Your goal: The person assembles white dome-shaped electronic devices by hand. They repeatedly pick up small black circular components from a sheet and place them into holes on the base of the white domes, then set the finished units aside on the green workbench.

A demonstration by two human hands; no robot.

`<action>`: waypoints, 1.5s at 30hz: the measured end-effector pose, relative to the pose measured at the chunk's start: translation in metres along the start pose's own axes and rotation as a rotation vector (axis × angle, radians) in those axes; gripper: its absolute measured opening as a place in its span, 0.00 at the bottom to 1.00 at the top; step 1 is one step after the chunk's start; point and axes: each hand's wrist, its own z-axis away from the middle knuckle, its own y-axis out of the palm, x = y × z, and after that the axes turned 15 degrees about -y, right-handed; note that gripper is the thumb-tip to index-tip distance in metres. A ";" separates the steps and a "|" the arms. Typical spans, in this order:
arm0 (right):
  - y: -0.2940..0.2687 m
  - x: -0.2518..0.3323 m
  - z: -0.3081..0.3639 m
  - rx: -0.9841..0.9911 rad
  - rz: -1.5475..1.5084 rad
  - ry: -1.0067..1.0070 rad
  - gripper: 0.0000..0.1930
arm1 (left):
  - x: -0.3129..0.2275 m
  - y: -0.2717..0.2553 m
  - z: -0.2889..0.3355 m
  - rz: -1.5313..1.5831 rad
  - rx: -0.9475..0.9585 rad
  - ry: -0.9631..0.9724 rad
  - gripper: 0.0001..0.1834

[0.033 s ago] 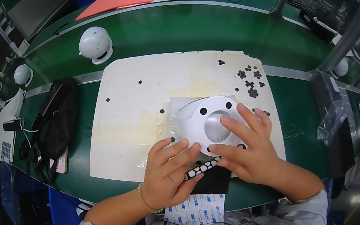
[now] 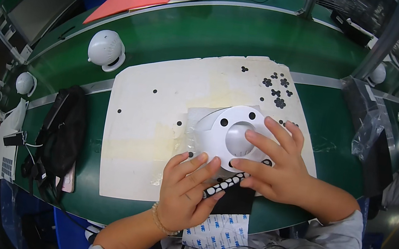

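A white rounded housing (image 2: 209,128) lies with its ring-shaped base up, and round black pads (image 2: 224,122) sit around the rim of that base. My left hand (image 2: 183,190) grips a narrow black strip (image 2: 221,185) with white round spots between thumb and fingers, its fingertips near the housing's lower left edge. Over the housing's right side, my right hand (image 2: 282,165) has its fingers spread. One fingertip touches the rim beside a black pad, another reaches over the central recess (image 2: 240,139). The right thumb is close to the strip's upper end.
Under the housing is a pale board (image 2: 126,154) with scattered black dots and small clusters (image 2: 279,102). A black sheet (image 2: 236,202) and printed backing paper (image 2: 218,233) lie at the near edge. Another white device (image 2: 103,50) stands far left; a black bag (image 2: 64,128) lies left.
The housing has shifted very slightly left, and the strip with it. Both hands keep nearly the same pose.
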 end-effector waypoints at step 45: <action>-0.023 -0.017 0.028 -0.041 0.168 0.144 0.09 | -0.006 0.028 -0.010 0.099 -0.065 -0.048 0.10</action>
